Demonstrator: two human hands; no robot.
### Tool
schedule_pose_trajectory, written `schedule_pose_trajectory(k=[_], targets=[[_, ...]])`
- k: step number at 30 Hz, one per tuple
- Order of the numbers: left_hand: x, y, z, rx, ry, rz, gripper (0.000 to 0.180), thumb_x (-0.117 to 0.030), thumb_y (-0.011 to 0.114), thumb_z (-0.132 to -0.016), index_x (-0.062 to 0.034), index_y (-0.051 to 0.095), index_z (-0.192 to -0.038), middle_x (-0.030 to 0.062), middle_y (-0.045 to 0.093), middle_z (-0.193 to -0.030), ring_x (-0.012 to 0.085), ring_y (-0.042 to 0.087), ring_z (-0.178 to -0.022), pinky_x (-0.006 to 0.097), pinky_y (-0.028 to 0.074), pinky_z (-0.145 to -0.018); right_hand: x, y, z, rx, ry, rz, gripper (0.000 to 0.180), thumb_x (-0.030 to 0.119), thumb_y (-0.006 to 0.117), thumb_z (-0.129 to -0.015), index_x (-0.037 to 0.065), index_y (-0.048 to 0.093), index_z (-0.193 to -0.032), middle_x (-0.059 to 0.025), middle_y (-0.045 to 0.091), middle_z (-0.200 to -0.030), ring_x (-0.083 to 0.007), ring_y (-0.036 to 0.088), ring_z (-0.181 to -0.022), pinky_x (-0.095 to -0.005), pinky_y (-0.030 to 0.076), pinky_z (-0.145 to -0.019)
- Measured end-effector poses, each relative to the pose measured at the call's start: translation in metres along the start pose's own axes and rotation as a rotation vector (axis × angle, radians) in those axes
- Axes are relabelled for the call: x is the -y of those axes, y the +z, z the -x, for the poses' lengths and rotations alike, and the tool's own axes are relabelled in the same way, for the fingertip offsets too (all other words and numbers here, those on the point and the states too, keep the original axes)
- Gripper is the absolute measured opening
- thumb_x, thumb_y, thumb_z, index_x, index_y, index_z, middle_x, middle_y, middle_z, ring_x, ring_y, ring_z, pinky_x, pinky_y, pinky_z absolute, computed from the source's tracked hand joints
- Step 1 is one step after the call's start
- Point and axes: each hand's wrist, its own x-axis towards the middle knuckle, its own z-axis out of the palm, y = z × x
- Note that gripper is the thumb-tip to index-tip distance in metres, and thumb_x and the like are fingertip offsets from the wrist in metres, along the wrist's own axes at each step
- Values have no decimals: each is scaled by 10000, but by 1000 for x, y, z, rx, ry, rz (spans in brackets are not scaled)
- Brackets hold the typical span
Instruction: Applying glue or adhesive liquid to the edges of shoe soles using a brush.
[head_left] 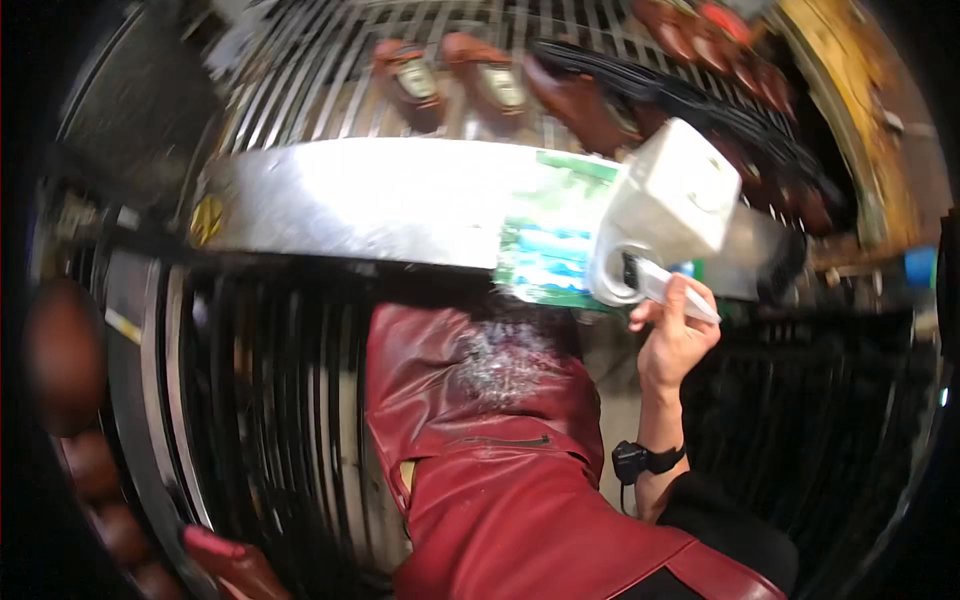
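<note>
My right hand [674, 335] is closed around the white handle of a small brush [682, 296]. The brush's dark bristles are at the round opening of a white plastic container [672, 190]; how far they go in, I cannot make out. Under the container lies a green, white and blue printed sheet [548, 245] on a bright metal work surface [350, 200]. A black strap with a small device sits on my right wrist. My left hand is out of sight.
Brown leather shoes [487, 85] stand on the slatted rack behind the work surface, with more at the far right beside a dark strip. Further brown shoes [65, 350] line the left edge. A red apron [500, 480] with a whitish patch covers my lap.
</note>
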Motion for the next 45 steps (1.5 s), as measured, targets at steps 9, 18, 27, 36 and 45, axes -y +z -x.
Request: schedule_pose_trajectory(k=[9, 18, 27, 36, 45], targets=[[235, 187, -64, 295, 567, -763, 408, -197, 692, -1016, -59, 526, -1362, 189, 563, -1471, 374, 606, -1318, 516, 545, -1091, -12, -9, -4, 35, -40, 435, 175, 102, 741, -1020, -67, 697, -1029, -86, 703, -856, -102, 644, -577, -246, 496, -489], [344, 277, -125, 1183, 1241, -889, 487, 13, 719, -945, -78, 431, -1327, 186, 496, -1464, 491, 600, -1314, 566, 542, -1094, -15, 6, 9, -147, 191, 99, 179, 122, 716, -1040, -56, 697, -1034, -92, 713, -826, -128, 658, -572, -273, 529, -478], [359, 252, -145, 1287, 1232, -1025, 371, 8, 680, -963, -89, 545, -1295, 245, 598, -1431, 485, 626, -1283, 590, 559, -1032, -8, 45, 14, 333, 685, -423, 180, 133, 647, -1076, -43, 639, -1111, -194, 733, -897, -222, 706, -607, -316, 556, -476], [348, 250, -141, 1279, 1239, -1093, 361, -33, 682, -978, -114, 543, -1301, 231, 599, -1416, 462, 631, -1280, 586, 559, -1043, -35, 117, -16, 466, 401, -58, 161, 124, 737, -1020, -33, 704, -1036, -85, 738, -830, -108, 666, -576, -234, 511, -469], [353, 256, -142, 1232, 1307, -1012, 363, 6, 724, -942, -83, 596, -1269, 246, 660, -1362, 459, 661, -1249, 554, 573, -1017, -20, 93, -10, 580, 561, -51, 187, 147, 745, -1012, -38, 722, -1028, -89, 748, -826, -118, 671, -585, -242, 518, -496]])
